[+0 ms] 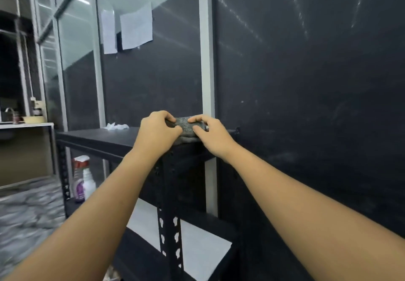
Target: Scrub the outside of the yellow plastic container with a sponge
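Note:
A grey folded cloth or scrub pad [185, 127] lies on the top board of a black metal shelf [98, 136], near its right end. My left hand [156, 130] grips the pad's left side with curled fingers. My right hand [210, 132] pinches its right side between thumb and fingers. Both arms reach forward at chest height. No yellow plastic container shows in this view.
Crumpled white tissue [116, 126] lies further left on the shelf top. A spray bottle [83, 178] stands on a lower shelf. A dark wall panel [306, 83] fills the right. A counter with a tap [9, 112] is far left. Papers [135, 28] hang on the glass partition.

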